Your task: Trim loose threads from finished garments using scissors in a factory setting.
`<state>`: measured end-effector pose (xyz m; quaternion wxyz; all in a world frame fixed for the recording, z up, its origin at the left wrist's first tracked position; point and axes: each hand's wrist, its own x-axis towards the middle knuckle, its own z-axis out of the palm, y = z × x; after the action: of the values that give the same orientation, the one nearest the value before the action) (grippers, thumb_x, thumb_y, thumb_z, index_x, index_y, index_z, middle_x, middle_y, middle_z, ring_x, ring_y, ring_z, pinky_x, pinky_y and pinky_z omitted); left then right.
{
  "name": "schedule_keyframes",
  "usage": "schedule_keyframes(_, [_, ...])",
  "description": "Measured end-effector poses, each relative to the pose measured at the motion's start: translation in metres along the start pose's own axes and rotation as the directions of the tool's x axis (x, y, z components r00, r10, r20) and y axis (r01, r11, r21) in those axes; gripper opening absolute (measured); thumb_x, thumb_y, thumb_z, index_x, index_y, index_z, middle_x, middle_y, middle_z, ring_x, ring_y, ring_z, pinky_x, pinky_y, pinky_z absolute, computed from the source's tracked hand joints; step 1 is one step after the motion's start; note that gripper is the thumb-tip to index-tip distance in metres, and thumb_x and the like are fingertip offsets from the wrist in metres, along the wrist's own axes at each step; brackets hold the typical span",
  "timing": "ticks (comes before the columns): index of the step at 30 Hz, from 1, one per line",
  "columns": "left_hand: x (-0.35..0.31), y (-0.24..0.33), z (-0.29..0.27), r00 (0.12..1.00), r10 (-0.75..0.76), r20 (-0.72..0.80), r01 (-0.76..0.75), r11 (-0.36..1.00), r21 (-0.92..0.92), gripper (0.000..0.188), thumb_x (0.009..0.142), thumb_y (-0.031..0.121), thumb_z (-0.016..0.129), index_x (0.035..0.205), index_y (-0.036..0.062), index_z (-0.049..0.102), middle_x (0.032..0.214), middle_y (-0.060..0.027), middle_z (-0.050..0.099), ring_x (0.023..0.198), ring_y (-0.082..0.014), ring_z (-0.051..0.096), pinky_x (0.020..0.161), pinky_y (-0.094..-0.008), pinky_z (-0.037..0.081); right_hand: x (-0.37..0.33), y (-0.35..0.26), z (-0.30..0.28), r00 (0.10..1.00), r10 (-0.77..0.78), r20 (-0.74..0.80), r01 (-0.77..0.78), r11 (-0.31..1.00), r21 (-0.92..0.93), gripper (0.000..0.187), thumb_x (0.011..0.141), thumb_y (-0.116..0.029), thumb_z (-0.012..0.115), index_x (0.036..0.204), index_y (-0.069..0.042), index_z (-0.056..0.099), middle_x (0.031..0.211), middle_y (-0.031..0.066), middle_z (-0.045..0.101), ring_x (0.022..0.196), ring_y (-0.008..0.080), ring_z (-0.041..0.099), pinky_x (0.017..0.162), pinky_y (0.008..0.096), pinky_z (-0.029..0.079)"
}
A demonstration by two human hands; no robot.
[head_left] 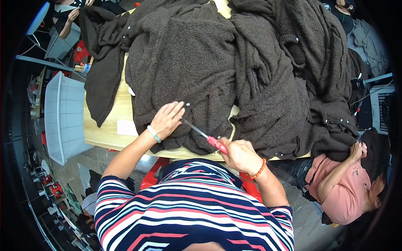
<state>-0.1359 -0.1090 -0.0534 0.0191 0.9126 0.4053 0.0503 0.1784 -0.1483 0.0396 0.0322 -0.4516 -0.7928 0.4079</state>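
Dark brown knitted garments [184,54] lie in a thick heap over the table. My left hand [167,119] rests on the near part of the cloth, its fingers stretched out and flat. Close to those fingertips is a small shiny button [188,104]. In my right hand [243,157] is a red-handled tool [217,144] with a slim metal shaft, much like a screwdriver. The shaft slants up and left, and its tip meets the cloth beside my left thumb. What lies exactly under the tip is too small to make out.
A pale wooden table [100,129] bears the garments, with a white paper slip [126,127] at its left. A white plastic crate [63,117] stands left of it. At the right, a person in a pink top [343,188] handles the garments' edge. Others work at the far side.
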Motion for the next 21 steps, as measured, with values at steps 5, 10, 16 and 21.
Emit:
schedule_keyframes(5, [0.013,-0.007,0.004,0.978,-0.132,-0.158,0.101,0.977,-0.188,0.057,0.075,0.019,0.074,0.126,0.0014,0.055,0.121,-0.0134,0.057,0.105,-0.0309,0.055,0.089,-0.0401,0.047,0.002,-0.012,0.006,0.998,-0.063,0.005,0.063,0.998,0.002,0.028,0.087,-0.016,0.061,0.113,-0.006,0.058,0.067,0.0216,0.063,0.069,0.0400,0.065,0.064,0.0486,0.052])
schedule_keyframes(10, [0.045,-0.009,0.024,0.951,-0.247,-0.184,0.211,0.957,-0.198,0.042,0.077,0.018,0.073,0.115,0.0050,0.059,0.096,-0.0095,0.060,0.090,-0.0289,0.059,0.078,-0.0393,0.050,-0.001,0.000,0.010,0.985,0.035,-0.172,-0.063,0.985,-0.161,0.024,0.086,-0.015,0.060,0.108,-0.005,0.059,0.067,0.0193,0.063,0.068,0.0378,0.067,0.063,0.0477,0.053])
schedule_keyframes(16, [0.054,-0.011,0.038,0.965,-0.249,-0.079,0.225,0.946,-0.233,0.008,0.080,0.011,0.066,0.087,0.0085,0.062,0.088,-0.0091,0.057,0.086,-0.0275,0.062,0.077,-0.0392,0.052,0.006,0.009,0.030,0.961,0.033,-0.273,-0.086,0.979,-0.187,0.023,0.087,-0.017,0.059,0.106,-0.004,0.059,0.068,0.0186,0.065,0.067,0.0376,0.067,0.063,0.0470,0.053])
schedule_keyframes(21, [0.041,-0.006,0.035,0.938,-0.210,-0.275,0.091,0.917,-0.389,0.011,0.073,0.000,0.068,0.081,0.0055,0.062,0.084,-0.0081,0.061,0.076,-0.0270,0.065,0.065,-0.0357,0.053,0.014,0.012,0.029,0.942,0.149,-0.301,-0.224,0.947,-0.232,0.021,0.085,-0.019,0.062,0.101,-0.006,0.059,0.069,0.0200,0.065,0.070,0.0357,0.068,0.064,0.0468,0.053])
